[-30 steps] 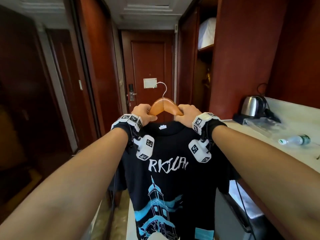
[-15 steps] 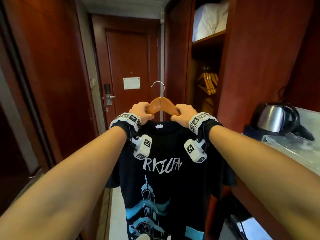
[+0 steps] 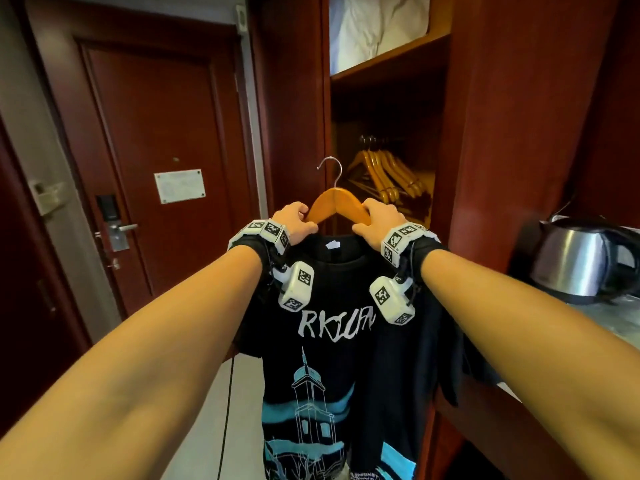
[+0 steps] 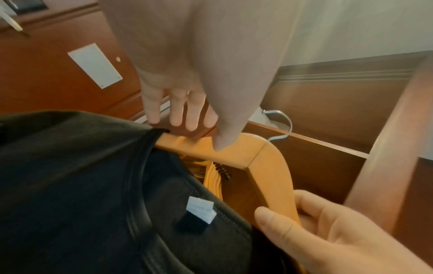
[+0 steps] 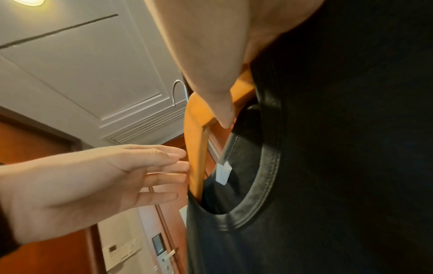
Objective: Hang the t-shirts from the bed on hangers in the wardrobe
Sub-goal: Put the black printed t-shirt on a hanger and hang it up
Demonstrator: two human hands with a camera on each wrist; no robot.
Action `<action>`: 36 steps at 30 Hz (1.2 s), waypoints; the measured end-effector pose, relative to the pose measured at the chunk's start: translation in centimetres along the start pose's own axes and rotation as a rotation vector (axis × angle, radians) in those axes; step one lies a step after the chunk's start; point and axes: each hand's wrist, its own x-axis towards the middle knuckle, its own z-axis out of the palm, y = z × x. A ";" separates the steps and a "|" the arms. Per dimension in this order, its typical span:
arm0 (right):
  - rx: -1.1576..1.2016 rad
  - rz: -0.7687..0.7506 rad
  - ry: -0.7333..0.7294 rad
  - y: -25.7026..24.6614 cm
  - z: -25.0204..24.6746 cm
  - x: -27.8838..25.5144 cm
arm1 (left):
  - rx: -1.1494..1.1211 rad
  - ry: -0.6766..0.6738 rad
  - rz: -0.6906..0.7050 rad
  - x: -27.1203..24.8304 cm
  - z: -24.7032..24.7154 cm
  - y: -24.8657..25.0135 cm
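The wardrobe's upper shelf, at 12 o'clock, carries folded white bedding. Below it a bunch of wooden hangers hangs from the rail (the rail itself sits in shadow). At 3 o'clock the desk bears a steel kettle standing upright on its pale top.

White lettering reading "RKIUN", partly hidden, runs across the chest of the black t-shirt.

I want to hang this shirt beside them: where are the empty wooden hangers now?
In the head view, the empty hangers hang inside the open wardrobe, under its shelf, just behind and right of the held hanger.
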 end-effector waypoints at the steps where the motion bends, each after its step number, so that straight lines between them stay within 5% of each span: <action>1: -0.014 0.022 0.008 0.7 0.5 1.9 | -0.019 0.002 0.000 2.3 0.5 -0.1; 10: -0.128 0.293 0.087 5.6 3.7 16.8 | -0.394 -0.126 0.089 20.9 4.0 0.8; 19: -0.164 0.635 0.176 10.2 5.4 27.3 | -0.506 -0.289 0.300 35.2 8.6 1.5; 29: -0.438 0.910 0.327 14.5 5.7 33.8 | -0.399 -0.319 0.550 47.7 12.7 3.8; 36: -0.478 0.975 0.217 18.9 5.6 35.8 | -0.287 -0.338 0.636 52.9 17.6 6.3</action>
